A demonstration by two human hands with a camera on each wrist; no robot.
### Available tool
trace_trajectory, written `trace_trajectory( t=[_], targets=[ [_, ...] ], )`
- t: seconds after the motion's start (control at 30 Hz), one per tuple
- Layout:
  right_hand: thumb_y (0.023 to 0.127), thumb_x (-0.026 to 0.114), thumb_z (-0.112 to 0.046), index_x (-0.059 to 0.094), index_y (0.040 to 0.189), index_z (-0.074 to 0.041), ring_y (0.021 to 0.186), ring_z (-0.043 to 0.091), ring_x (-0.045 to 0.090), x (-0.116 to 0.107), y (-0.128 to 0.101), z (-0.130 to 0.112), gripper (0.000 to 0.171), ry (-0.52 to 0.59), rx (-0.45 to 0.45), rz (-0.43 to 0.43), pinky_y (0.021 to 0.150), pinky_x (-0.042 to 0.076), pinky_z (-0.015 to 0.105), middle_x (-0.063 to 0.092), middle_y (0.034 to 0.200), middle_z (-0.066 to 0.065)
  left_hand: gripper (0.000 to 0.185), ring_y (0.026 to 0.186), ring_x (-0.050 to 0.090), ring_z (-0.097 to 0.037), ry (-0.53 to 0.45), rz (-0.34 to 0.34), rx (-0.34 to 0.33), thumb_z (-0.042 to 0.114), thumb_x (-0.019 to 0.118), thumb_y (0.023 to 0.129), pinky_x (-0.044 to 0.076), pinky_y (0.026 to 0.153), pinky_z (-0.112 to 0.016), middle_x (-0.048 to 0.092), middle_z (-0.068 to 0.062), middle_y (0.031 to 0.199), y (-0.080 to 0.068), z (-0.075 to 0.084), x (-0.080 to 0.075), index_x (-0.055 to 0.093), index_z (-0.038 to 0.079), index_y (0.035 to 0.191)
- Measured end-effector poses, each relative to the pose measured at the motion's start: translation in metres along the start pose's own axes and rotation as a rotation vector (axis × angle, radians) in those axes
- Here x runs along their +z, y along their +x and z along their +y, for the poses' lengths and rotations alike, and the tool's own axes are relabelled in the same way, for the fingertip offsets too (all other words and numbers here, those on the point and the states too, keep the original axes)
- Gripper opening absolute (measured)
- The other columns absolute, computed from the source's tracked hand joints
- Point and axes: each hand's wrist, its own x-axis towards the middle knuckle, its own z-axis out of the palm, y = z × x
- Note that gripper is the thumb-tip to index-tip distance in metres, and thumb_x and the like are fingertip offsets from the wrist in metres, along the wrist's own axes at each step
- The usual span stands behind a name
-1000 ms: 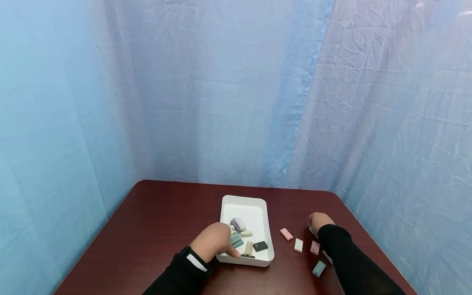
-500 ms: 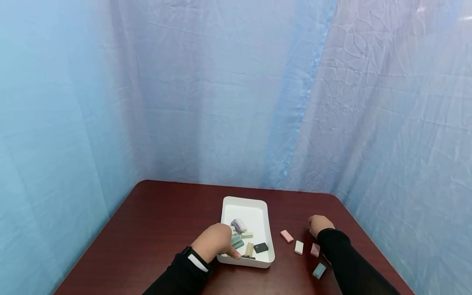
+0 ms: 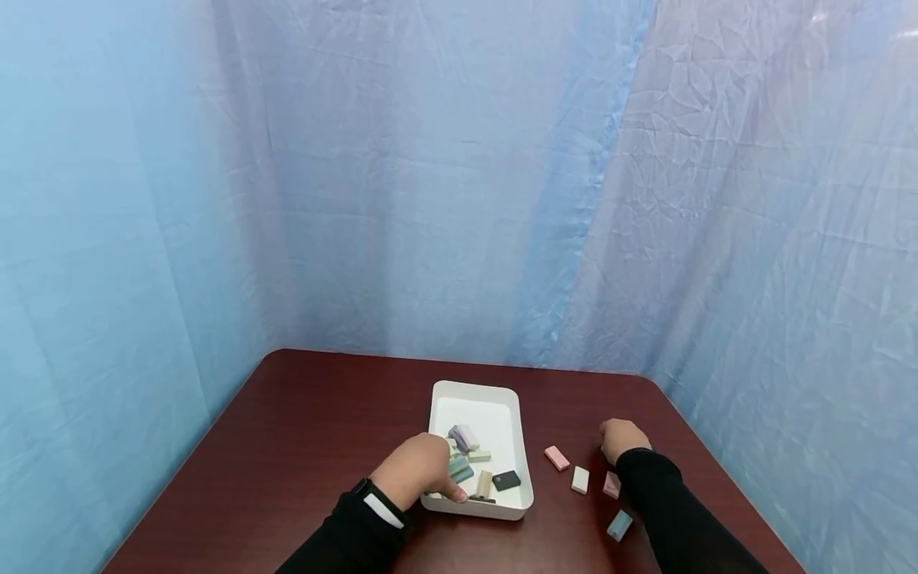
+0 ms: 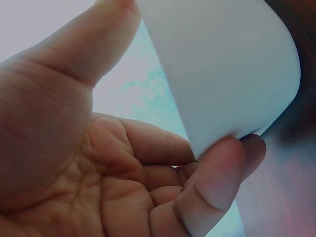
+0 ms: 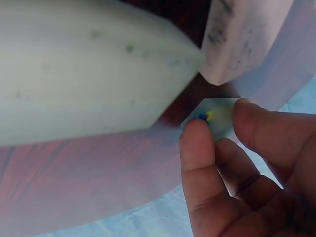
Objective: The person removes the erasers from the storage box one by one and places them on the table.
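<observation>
My left hand (image 3: 416,469) grips the near left corner of a white tray (image 3: 495,513). In the left wrist view its thumb lies at the rim and its fingers curl under the tray's wall (image 4: 232,74). To the right of the tray, my right hand (image 3: 622,438) is low over the table. The right wrist view shows thumb and fingers pinching a small pale green eraser (image 5: 223,114) with blue and yellow marks. A large pale green eraser (image 5: 94,79) and a pinkish, dark-smudged one (image 5: 242,44) appear close to the camera.
Inside the tray are several erasers, including a black one (image 3: 506,480), a blue-green one (image 3: 460,469) and a beige one (image 3: 484,483). Between tray and right arm lie a pink eraser (image 3: 556,458), a white one (image 3: 580,479), another pink one (image 3: 612,485) and a blue one (image 3: 620,525).
The right hand has shifted slightly toward me, and its forearm now covers the pale eraser beside the pink one. The left hand keeps its grip on the tray.
</observation>
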Motion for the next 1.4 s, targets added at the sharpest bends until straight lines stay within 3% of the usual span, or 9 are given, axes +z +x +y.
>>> trace_trajectory(
  t=[0.17, 0.47, 0.6, 0.77, 0.87, 0.97, 1.17, 1.4],
  targets=[
    [0.097, 0.065, 0.006, 0.075, 0.116, 0.005, 0.086, 0.036, 0.070, -0.003, 0.001, -0.003, 0.022, 0.002, -0.020, -0.001, 0.078, 0.059, 0.050, 0.075, 0.101, 0.022, 0.056, 0.072, 0.054, -0.017, 0.005, 0.001, 0.013, 0.057, 0.094, 0.075, 0.052, 0.077, -0.038, 0.064, -0.002, 0.080, 0.000, -0.002, -0.002, 0.074, 0.006, 0.086],
    [0.098, 0.070, -0.005, 0.062, 0.137, 0.011, 0.107, 0.048, 0.069, -0.004, -0.001, -0.007, 0.043, 0.066, 0.029, -0.051, 0.089, 0.058, 0.056, 0.068, 0.126, 0.033, 0.057, 0.071, 0.054, -0.016, 0.027, -0.009, 0.030, 0.060, 0.092, 0.075, 0.052, 0.077, -0.037, 0.064, -0.001, 0.078, 0.001, -0.003, 0.002, 0.072, 0.007, 0.084],
    [0.100, 0.071, -0.013, 0.060, 0.142, 0.005, 0.117, 0.046, 0.067, -0.012, -0.003, -0.048, 0.046, 0.124, 0.003, -0.013, 0.097, 0.056, 0.056, 0.067, 0.132, 0.029, 0.057, 0.070, 0.054, -0.016, 0.041, -0.008, 0.025, 0.061, 0.093, 0.075, 0.052, 0.077, -0.037, 0.063, -0.001, 0.077, 0.000, -0.003, 0.002, 0.072, 0.008, 0.081],
    [0.099, 0.076, -0.016, 0.069, 0.133, -0.007, 0.111, 0.031, 0.069, -0.027, -0.010, -0.132, 0.036, 0.226, -0.176, -0.045, 0.091, 0.056, 0.049, 0.071, 0.125, 0.015, 0.053, 0.069, 0.054, -0.017, 0.010, -0.015, 0.028, 0.058, 0.092, 0.076, 0.049, 0.072, -0.037, 0.062, -0.001, 0.076, 0.000, -0.003, 0.000, 0.070, 0.009, 0.078],
    [0.096, 0.079, -0.016, 0.071, 0.130, -0.010, 0.105, 0.026, 0.068, -0.027, -0.020, -0.167, 0.035, 0.182, -0.322, -0.118, 0.087, 0.057, 0.044, 0.071, 0.120, 0.011, 0.050, 0.067, 0.055, -0.018, -0.011, -0.035, 0.038, 0.057, 0.091, 0.079, 0.048, 0.070, -0.036, 0.061, -0.001, 0.074, 0.000, -0.003, -0.001, 0.069, 0.012, 0.075],
    [0.094, 0.080, -0.011, 0.073, 0.129, -0.012, 0.103, 0.023, 0.069, -0.024, -0.032, -0.185, 0.036, 0.095, -0.403, -0.187, 0.084, 0.058, 0.038, 0.071, 0.118, 0.010, 0.050, 0.066, 0.055, -0.017, -0.010, -0.049, 0.045, 0.057, 0.090, 0.080, 0.048, 0.069, -0.036, 0.061, 0.000, 0.073, -0.001, -0.002, -0.001, 0.068, 0.013, 0.073],
    [0.088, 0.077, 0.008, 0.079, 0.117, -0.016, 0.084, 0.017, 0.066, -0.009, -0.040, -0.186, 0.038, -0.056, -0.425, -0.172, 0.071, 0.052, 0.030, 0.071, 0.100, 0.005, 0.051, 0.067, 0.055, -0.018, -0.013, -0.028, 0.029, 0.057, 0.092, 0.078, 0.048, 0.069, -0.036, 0.061, -0.001, 0.074, -0.003, -0.002, 0.000, 0.068, 0.012, 0.074],
    [0.091, 0.079, 0.002, 0.076, 0.097, -0.019, 0.070, 0.008, 0.052, 0.006, -0.032, -0.184, 0.021, -0.148, -0.531, -0.166, 0.066, 0.044, 0.027, 0.065, 0.085, -0.001, 0.055, 0.068, 0.054, -0.017, 0.036, 0.000, 0.032, 0.060, 0.092, 0.076, 0.049, 0.071, -0.035, 0.060, 0.000, 0.074, 0.000, -0.002, 0.001, 0.068, 0.011, 0.075]
  ],
)
